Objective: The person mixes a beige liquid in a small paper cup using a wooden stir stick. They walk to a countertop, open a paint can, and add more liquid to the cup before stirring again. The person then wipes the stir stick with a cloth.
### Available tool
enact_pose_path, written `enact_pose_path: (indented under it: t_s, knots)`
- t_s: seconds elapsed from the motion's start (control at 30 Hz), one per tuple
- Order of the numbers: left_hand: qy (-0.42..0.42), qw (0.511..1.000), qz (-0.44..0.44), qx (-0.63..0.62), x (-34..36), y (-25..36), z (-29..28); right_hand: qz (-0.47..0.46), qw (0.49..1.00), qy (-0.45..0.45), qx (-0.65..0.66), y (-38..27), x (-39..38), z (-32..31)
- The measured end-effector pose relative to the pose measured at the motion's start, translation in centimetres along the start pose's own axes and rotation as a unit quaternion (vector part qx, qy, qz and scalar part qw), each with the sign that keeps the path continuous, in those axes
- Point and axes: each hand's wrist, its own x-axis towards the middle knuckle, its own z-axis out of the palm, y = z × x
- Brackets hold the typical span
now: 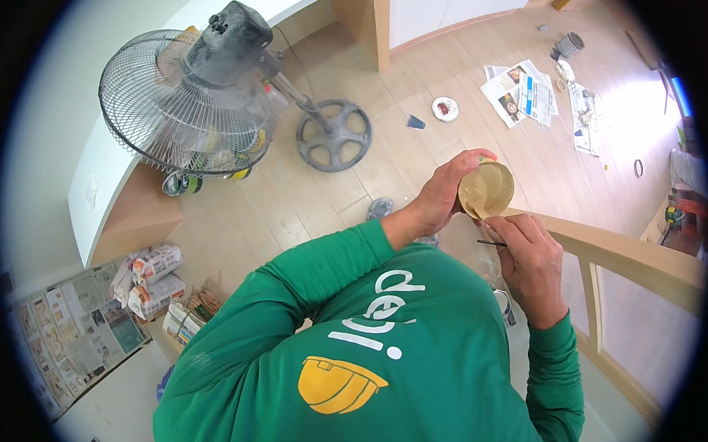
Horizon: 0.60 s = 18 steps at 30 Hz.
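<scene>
My left hand [435, 195] is wrapped round a small round cup [488, 187], tilted so that its inside shows. Beige paste or paint coats the inside. Close by on the right, my right hand [532, 254] pinches a thin tool [490, 244] with a dark, narrow end that sticks out under the fingers. The tool's other end is by the cup's lower rim, mostly hidden by my fingers, so its kind is unclear. Both hands are in front of my chest, in green sleeves.
A dusty pedestal fan [334, 136] stands ahead on the left, beside a white curved counter [93, 194]. To the right runs a wooden-framed panel [614, 256]. Newspapers [520, 93], a round lid [445, 108] and a can [570, 44] lie on the floor.
</scene>
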Motion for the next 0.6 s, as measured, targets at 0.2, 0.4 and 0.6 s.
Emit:
enact_pose_path:
  t_s: [0.2, 0.4, 0.6]
  knots:
    - [-0.010, 1.000, -0.017, 0.006, 0.1, -0.4, 0.0, 0.019, 0.999, 0.032, 0.002, 0.4, 0.8, 0.2]
    - [0.008, 0.999, -0.010, 0.036, 1.3, 1.4, -0.6, 0.015, 1.000, 0.012, 0.008, 1.6, 0.7, 1.1]
    - [-0.034, 0.998, -0.027, 0.044, 1.9, 1.6, -0.6, 0.081, 0.994, 0.044, 0.054, 2.5, 2.0, -0.2]
